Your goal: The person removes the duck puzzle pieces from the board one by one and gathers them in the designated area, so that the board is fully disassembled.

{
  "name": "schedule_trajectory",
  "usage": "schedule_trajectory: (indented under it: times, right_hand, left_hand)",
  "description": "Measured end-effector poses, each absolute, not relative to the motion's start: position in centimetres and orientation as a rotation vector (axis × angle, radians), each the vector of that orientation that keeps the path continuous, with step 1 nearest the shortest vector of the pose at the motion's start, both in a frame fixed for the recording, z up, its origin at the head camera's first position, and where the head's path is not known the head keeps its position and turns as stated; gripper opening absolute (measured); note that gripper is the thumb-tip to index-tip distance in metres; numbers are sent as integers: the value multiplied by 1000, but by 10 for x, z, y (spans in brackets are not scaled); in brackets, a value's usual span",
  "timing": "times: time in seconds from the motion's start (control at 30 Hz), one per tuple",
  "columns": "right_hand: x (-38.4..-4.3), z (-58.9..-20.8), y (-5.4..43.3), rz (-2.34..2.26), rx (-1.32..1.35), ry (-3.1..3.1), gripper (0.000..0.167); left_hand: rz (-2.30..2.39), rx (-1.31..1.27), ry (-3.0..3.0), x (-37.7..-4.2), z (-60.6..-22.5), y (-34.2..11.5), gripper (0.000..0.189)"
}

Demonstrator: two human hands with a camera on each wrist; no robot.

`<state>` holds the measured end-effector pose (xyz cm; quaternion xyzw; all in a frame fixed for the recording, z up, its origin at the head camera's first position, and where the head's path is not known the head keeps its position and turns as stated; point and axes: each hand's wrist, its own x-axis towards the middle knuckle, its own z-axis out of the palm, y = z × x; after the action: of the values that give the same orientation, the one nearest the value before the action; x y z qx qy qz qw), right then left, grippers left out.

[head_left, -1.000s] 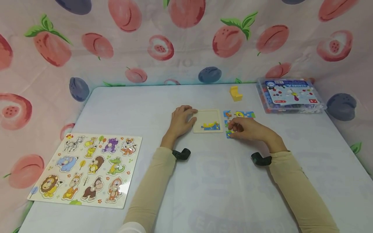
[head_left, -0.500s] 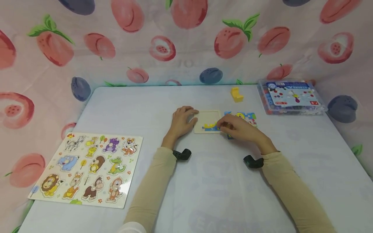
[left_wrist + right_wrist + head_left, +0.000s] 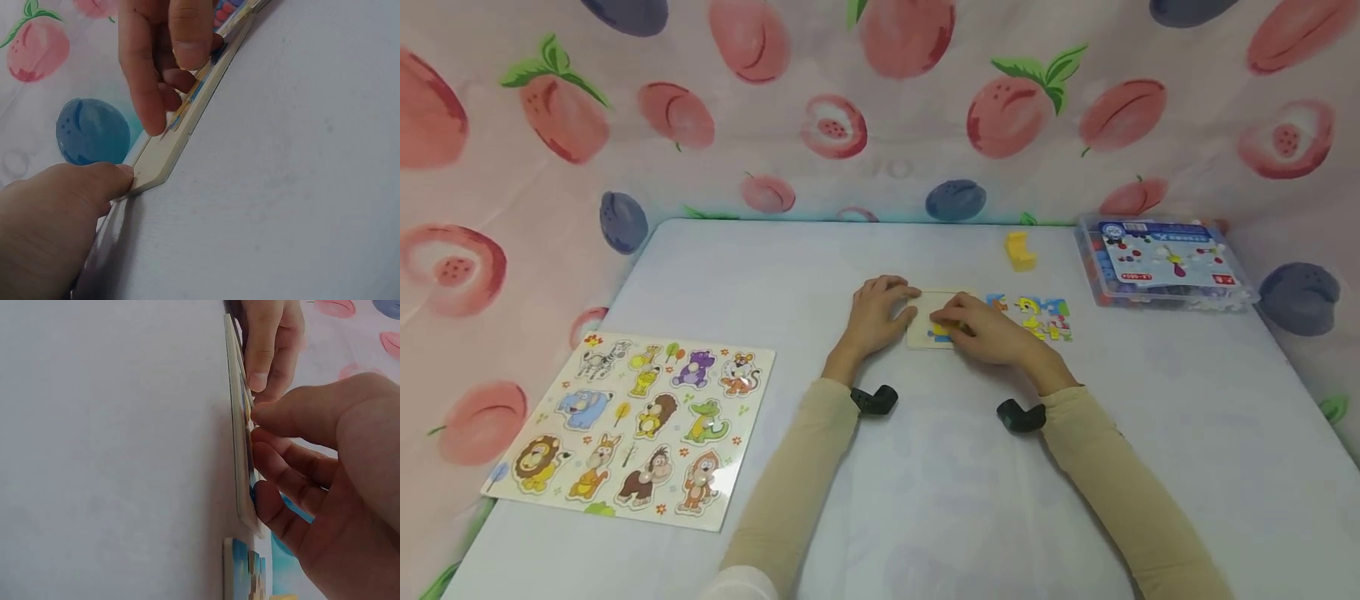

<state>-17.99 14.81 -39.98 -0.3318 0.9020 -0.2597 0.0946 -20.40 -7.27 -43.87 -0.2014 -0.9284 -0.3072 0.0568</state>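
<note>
In the head view my left hand (image 3: 878,315) holds the left edge of a small wooden puzzle tray (image 3: 917,342). Its thumb presses the end of the tray rim (image 3: 156,164) in the left wrist view. Over the tray, my right hand (image 3: 988,329) has curled fingers and thumb that pinch a puzzle piece, mostly hidden by the fingers. Part of a blue and yellow piece (image 3: 939,332) shows in the tray beneath them. Just right of the tray lie several loose jigsaw pieces (image 3: 1051,321), some covered by the right hand.
An animal peg puzzle board (image 3: 632,425) lies at the left. Behind the loose pieces sits a yellow block (image 3: 1019,252). A clear plastic box (image 3: 1167,265) with a printed label stands at the back right. Peach-patterned cloth (image 3: 917,133) hangs behind the white table.
My right hand has moved left from the loose pieces to over the tray, carrying a puzzle piece. The left hand keeps its hold on the tray. The head view has shifted slightly.
</note>
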Motion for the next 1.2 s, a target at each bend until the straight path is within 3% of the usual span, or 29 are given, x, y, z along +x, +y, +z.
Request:
schedule_trajectory:
  times: [0.87, 1.2]
  right_hand:
    - [-181, -405, 152, -979, -886, 2586, 25]
    - [-177, -404, 150, -1116, -842, 2549, 12]
  left_hand:
    - [-936, -589, -2838, -203, -436, -69, 29]
    - [-935, -594, -2844, -202, -435, -69, 30]
